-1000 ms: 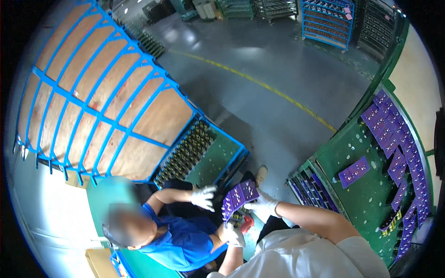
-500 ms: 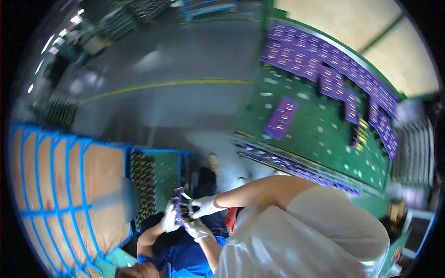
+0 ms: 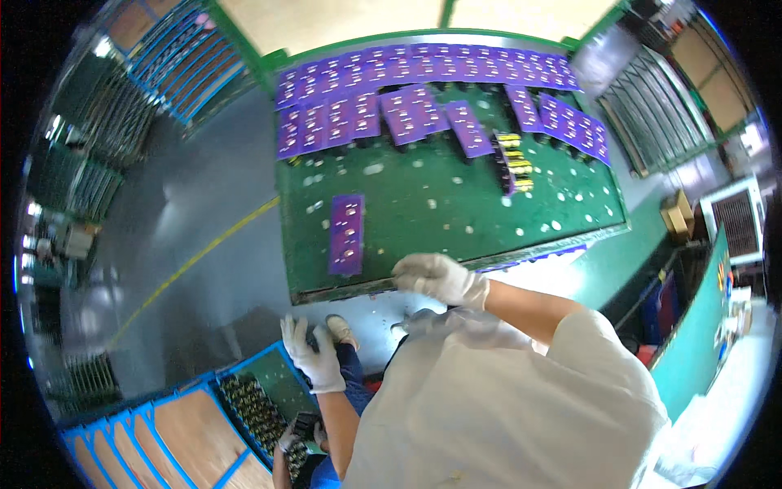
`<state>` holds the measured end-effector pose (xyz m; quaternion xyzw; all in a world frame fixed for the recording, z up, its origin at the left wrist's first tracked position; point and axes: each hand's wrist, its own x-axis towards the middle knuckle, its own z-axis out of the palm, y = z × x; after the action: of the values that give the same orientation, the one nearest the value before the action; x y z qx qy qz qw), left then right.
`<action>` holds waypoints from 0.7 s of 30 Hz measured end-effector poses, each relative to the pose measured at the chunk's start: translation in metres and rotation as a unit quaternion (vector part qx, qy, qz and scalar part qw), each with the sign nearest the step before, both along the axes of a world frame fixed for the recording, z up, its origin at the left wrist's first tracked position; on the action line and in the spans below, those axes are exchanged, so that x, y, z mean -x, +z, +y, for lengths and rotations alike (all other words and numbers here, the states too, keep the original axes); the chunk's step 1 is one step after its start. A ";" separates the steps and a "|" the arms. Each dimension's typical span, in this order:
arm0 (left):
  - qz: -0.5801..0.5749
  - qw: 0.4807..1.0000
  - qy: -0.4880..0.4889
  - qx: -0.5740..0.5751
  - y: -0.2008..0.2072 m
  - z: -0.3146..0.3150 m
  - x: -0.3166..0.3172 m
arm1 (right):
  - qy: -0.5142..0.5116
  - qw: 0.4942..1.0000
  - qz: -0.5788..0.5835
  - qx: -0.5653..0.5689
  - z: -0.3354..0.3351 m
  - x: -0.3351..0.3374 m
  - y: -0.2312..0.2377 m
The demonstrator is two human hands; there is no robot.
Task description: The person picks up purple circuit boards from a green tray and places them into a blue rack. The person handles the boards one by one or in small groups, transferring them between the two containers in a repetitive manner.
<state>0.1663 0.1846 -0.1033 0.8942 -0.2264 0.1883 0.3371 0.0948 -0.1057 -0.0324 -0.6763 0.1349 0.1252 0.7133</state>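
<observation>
At the near edge of the green counter (image 3: 489, 212), the wearer's right hand (image 3: 440, 277), in a white glove, rests with its fingers loosely curled together; whether they pinch anything cannot be told. A single purple board (image 3: 346, 235) lies flat on the counter just beyond and to the left of that hand, apart from it. Rows of more purple boards (image 3: 423, 90) cover the far side of the counter, and one board with yellow parts (image 3: 515, 161) stands among them. The left hand (image 3: 314, 359), also gloved in white, hangs lower over the grey floor (image 3: 204, 244) with its fingers spread apart and nothing in them. Below it sits a blue-framed tray (image 3: 252, 407) of dark parts, where another person's gloved hand (image 3: 289, 440) holds a small dark piece. A shoe (image 3: 342, 330) shows beside the left hand.
</observation>
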 end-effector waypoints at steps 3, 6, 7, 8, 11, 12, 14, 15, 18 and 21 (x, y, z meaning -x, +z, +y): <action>-0.003 0.988 -0.050 -0.145 0.031 -0.063 -0.025 | -0.155 0.963 -0.050 0.216 -0.055 0.037 -0.014; 0.010 0.977 -0.080 -0.195 0.018 -0.098 -0.051 | -0.295 0.829 -0.141 0.454 -0.116 0.077 -0.040; 0.024 0.976 -0.082 -0.202 0.008 -0.105 -0.057 | -0.312 0.769 -0.156 0.536 -0.139 0.087 -0.045; 0.019 0.979 -0.070 -0.190 0.004 -0.113 -0.060 | -0.326 0.701 -0.168 0.611 -0.158 0.090 -0.044; 0.020 0.983 -0.026 -0.180 0.012 -0.138 -0.057 | -0.252 0.678 -0.135 0.677 -0.205 0.086 -0.033; 0.089 0.991 -0.050 -0.081 0.008 -0.146 -0.057 | -0.200 0.673 -0.124 0.701 -0.215 0.082 -0.031; 0.207 0.972 -0.065 0.093 0.000 -0.149 -0.053 | -0.084 0.667 -0.119 0.731 -0.221 0.059 -0.021; 0.257 0.948 -0.064 0.177 0.002 -0.155 -0.047 | -0.016 0.691 -0.046 0.721 -0.225 0.050 -0.016; 0.310 0.889 -0.086 0.327 0.019 -0.175 -0.025 | 0.011 0.713 0.002 0.701 -0.228 0.028 -0.005; 0.201 0.947 -0.088 0.236 0.021 -0.185 -0.004 | 0.001 0.713 -0.040 0.700 -0.230 0.026 -0.006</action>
<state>0.1702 -0.0001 -0.0823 0.7851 -0.1805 0.0225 0.5921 0.0692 -0.3353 -0.0380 -0.9867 0.1544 -0.0310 0.0408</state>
